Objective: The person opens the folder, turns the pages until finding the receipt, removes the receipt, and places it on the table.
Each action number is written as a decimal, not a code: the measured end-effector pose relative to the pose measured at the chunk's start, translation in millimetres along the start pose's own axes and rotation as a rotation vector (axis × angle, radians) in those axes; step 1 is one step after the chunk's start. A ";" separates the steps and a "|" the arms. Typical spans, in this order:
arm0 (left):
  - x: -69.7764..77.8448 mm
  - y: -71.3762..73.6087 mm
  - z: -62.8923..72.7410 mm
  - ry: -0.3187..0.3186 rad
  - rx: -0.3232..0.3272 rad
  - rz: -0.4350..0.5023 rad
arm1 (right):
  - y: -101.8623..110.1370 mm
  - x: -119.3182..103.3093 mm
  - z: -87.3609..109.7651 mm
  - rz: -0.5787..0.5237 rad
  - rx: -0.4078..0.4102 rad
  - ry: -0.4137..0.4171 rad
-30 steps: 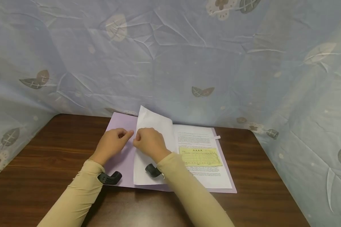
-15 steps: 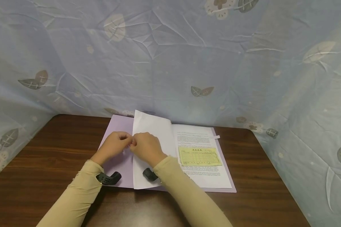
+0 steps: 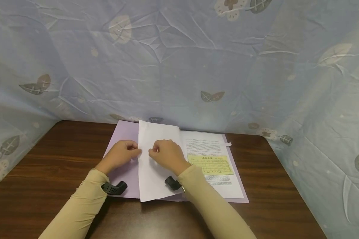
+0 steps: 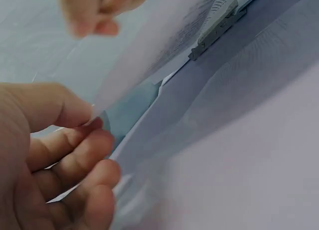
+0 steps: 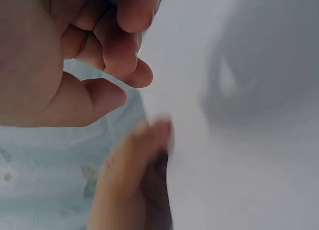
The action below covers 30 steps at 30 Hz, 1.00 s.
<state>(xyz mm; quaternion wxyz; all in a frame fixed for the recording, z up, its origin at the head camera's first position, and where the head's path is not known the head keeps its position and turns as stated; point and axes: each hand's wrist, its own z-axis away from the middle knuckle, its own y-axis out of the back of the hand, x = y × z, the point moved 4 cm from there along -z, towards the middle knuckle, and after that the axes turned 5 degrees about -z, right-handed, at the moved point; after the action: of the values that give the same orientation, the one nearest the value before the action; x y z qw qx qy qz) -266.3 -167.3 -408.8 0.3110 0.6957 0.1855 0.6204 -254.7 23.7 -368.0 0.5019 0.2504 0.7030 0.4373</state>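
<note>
A lilac folder (image 3: 124, 130) lies spread on the table, with a white sheet (image 3: 152, 181) turned partly over toward its left side. My left hand (image 3: 119, 156) pinches the sheet's left edge between thumb and index finger, as the left wrist view shows up close. Over the sheet's blank face hovers my right hand (image 3: 169, 154); its fingers curl loosely, with a gap between thumb and fingertips in the right wrist view and nothing held. A dark grey clip (image 4: 219, 34) runs along the folder's spine, where the sheet's printed side shows.
On the folder's right side lie printed pages (image 3: 227, 189) with a yellow form (image 3: 210, 166) on top. A small white tab (image 3: 228, 144) sticks out at the right edge. Brown wooden table (image 3: 48, 172) surrounds the folder, and a patterned curtain (image 3: 179, 66) hangs behind it.
The sheet has come down and left, flatter over the folder. Both hands met at its edge half a second ago; since then the right hand has drawn away to the right while the left stays.
</note>
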 end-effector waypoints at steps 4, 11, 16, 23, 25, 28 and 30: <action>-1.0 -4.1 -1.4 0.010 -0.041 -0.002 | 16.9 33.2 7.8 -0.014 0.021 -0.042; -1.4 -2.3 -0.8 0.017 0.011 -0.043 | 49.4 99.1 25.2 -0.051 0.081 -0.129; -3.1 -1.8 0.6 0.030 0.039 -0.088 | 66.3 144.9 43.3 -0.070 0.107 -0.221; -6.6 -2.2 -0.4 0.046 0.048 -0.130 | 78.6 197.4 67.9 -0.094 0.090 -0.364; -8.1 -2.1 -1.0 0.044 0.039 -0.120 | 80.3 207.3 72.9 -0.097 0.083 -0.389; -10.2 -1.6 -1.3 0.045 0.024 -0.093 | 80.5 218.1 77.7 -0.083 0.076 -0.405; -11.6 -1.5 -1.4 0.050 0.017 -0.080 | 79.8 223.5 78.8 -0.067 0.075 -0.403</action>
<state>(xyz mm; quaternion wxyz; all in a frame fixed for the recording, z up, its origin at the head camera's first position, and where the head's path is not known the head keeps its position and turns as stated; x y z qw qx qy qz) -269.4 -173.4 -418.4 0.3249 0.6744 0.2264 0.6231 -271.7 268.4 -416.6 0.6369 0.3277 0.6122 0.3348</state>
